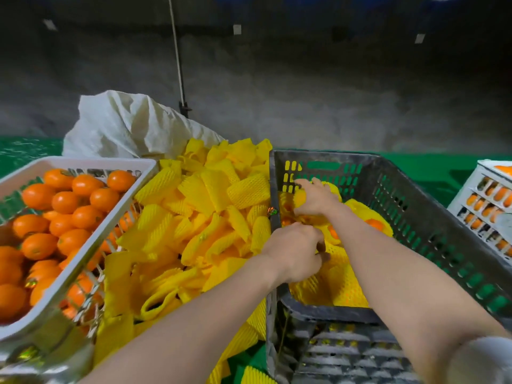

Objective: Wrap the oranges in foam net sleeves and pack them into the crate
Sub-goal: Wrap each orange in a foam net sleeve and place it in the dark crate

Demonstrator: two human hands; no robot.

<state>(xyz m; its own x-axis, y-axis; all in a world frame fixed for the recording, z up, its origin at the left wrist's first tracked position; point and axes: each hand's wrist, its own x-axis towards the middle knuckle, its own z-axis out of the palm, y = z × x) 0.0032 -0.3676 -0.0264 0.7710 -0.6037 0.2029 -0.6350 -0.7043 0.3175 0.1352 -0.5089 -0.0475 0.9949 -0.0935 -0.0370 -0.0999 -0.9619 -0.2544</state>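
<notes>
A sleeved orange (300, 196) is gripped by the right hand (315, 198) inside the crate (415, 206); what is held by the left hand (293, 250) cannot be told. The fruit should be nestled snugly into the far corner.

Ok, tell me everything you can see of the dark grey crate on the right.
The dark grey plastic crate is rectangular and open-topped, with slotted walls and a handle cut-out in its far wall; green shows through the slots. It stands upright, apparently on a second grey slatted crate. Inside lie yellow net-wrapped oranges, filling it partly. The left hand and right hand reach in, each gripping wrapped fruit. Loose yellow foam net sleeves press against its left wall.
</notes>
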